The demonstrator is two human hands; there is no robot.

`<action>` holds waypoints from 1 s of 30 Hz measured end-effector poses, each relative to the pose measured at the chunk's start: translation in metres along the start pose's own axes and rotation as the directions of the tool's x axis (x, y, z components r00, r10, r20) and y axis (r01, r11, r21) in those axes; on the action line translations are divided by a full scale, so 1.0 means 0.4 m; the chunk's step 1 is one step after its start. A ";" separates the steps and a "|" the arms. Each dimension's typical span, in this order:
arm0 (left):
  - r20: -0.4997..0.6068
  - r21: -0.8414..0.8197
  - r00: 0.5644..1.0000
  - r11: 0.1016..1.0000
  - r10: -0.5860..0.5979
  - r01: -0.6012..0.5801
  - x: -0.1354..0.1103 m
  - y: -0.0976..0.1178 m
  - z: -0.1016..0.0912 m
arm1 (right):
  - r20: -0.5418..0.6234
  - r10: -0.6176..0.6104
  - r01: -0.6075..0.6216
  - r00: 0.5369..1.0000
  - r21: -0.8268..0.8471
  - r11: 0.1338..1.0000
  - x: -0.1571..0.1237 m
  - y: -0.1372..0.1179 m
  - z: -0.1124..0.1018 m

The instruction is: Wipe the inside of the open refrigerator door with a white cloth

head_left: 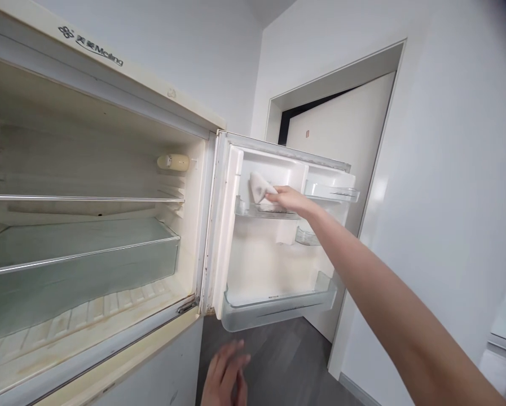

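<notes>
My right hand (290, 198) reaches to the open fridge door (273, 256) with its fingers closed on a white cloth (260, 187). The cloth is bunched and lies against the inner face of the door, just above the upper left door shelf (253, 211). Low in the view, my left hand (225, 376) hovers in front of the floor, below the door. Its fingers are apart, somewhat bent and slightly blurred, and nothing shows in them.
Left of the door is the fridge compartment, with a glass shelf (87, 198), a clear drawer (121, 262) and a lamp cover (174, 163). A bottom door bin (278, 313) juts out. Behind the door stand a white room door (341, 124) and a wall (447, 169).
</notes>
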State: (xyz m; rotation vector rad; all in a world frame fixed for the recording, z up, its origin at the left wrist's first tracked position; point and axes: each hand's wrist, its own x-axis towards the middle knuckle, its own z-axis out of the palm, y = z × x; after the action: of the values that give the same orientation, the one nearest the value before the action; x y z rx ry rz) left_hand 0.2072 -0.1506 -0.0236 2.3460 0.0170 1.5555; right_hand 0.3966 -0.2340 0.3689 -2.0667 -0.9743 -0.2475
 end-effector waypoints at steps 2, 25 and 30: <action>0.068 0.063 0.997 0.997 0.031 -0.035 0.067 0.006 0.008 | -0.132 0.053 -0.028 0.990 0.187 0.982 -0.004 -0.009 -0.022; 0.192 0.163 0.970 0.970 0.147 -0.179 0.186 -0.017 0.002 | 0.067 0.106 -0.008 0.992 -0.809 0.588 -0.090 -0.118 -0.019; 0.144 0.186 0.978 0.967 0.150 -0.176 0.179 -0.010 0.011 | 0.074 0.118 -0.044 0.990 -0.635 0.771 -0.100 -0.135 -0.012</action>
State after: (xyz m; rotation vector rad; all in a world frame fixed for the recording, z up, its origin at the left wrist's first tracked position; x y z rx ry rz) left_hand 0.2406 -0.1346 0.0378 2.6604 -0.0560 1.5346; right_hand 0.3316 -0.2398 0.3851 -2.7621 -0.9425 -0.4733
